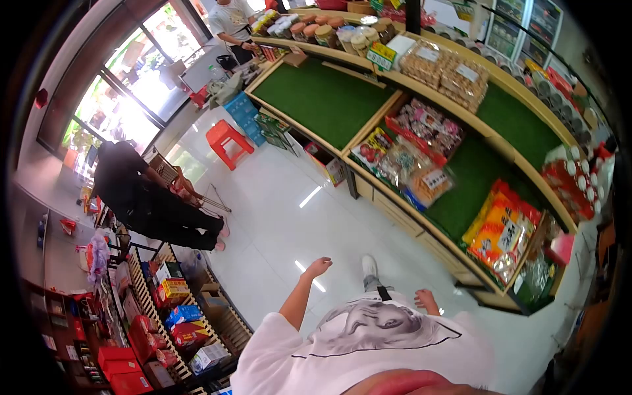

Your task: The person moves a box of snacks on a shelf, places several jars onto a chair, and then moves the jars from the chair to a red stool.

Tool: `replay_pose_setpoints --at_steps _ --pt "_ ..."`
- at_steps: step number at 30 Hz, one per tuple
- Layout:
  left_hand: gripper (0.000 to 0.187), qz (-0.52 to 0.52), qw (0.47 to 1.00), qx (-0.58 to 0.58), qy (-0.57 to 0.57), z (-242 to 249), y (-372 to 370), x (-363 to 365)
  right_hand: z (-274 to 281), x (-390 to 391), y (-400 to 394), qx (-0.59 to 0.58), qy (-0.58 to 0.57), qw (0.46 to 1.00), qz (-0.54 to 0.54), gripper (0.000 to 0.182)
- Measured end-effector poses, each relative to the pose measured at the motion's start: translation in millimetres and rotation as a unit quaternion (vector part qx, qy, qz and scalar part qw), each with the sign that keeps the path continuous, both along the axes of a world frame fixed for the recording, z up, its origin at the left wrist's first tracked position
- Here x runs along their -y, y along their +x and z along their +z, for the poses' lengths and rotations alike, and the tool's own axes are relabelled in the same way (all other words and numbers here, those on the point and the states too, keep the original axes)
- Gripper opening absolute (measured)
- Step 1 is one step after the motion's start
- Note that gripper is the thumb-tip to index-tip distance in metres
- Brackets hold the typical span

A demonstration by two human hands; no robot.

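Head view, left grip (320, 266) half-open, right grip (426, 301) apparently open, yellow packet (495, 222) well apart

1 red stool (230, 141), person in black (131, 191)

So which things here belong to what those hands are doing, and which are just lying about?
Likely involved, being nearest:
left hand and right hand, neither visibly holding anything
green-lined display stand
orange snack bag

Seemingly just about:
red stool
blue box
lidded jars
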State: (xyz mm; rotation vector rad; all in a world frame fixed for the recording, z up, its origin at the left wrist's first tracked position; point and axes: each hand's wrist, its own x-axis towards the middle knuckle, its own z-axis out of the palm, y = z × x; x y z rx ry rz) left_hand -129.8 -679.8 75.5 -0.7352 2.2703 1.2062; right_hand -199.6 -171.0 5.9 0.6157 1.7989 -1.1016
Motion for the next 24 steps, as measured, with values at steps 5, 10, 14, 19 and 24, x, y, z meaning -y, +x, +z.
replay_pose_setpoints --at_steps 5,10,14,19,24 --pt "0.054 0.017 1.0 -0.001 -0.009 -3 -43 62 4 70 -71 0.009 -0.031 0.999 0.03 0.04" --pt "0.051 0.197 0.977 0.074 0.026 -6 -6 99 26 154 -164 0.001 -0.047 0.997 0.06 0.038" --pt "0.046 0.256 0.94 0.219 0.051 -39 51 121 26 223 -238 -0.01 -0.061 0.995 0.08 0.042" --pt "0.049 0.403 0.832 0.341 0.172 -49 107 147 44 322 -301 -0.034 -0.03 0.989 0.14 0.041" --pt "0.049 0.313 0.916 0.147 0.204 -26 131 226 14 409 -324 -0.015 -0.037 0.98 0.197 0.041"
